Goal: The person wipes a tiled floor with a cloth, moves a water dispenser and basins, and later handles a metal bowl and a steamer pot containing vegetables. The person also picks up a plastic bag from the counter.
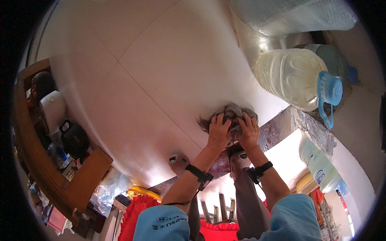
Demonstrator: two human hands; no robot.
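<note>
A bunched grey cloth lies on the tiled floor beside a dark stone threshold strip. Dark straggly fibres stick out at its left edge. My left hand presses down on the left part of the cloth, its fingers curled into the folds. Close beside it, my right hand grips the right part in the same way. The underside of the cloth is hidden. Each of my wrists wears a black strap. My shoes show just below and to the left of the hands.
Large plastic bottles stand at the right, one with pale liquid and a blue cap. Another bottle is past the threshold. A wooden shelf unit holding a black pot lines the left. Wooden stool legs are behind me.
</note>
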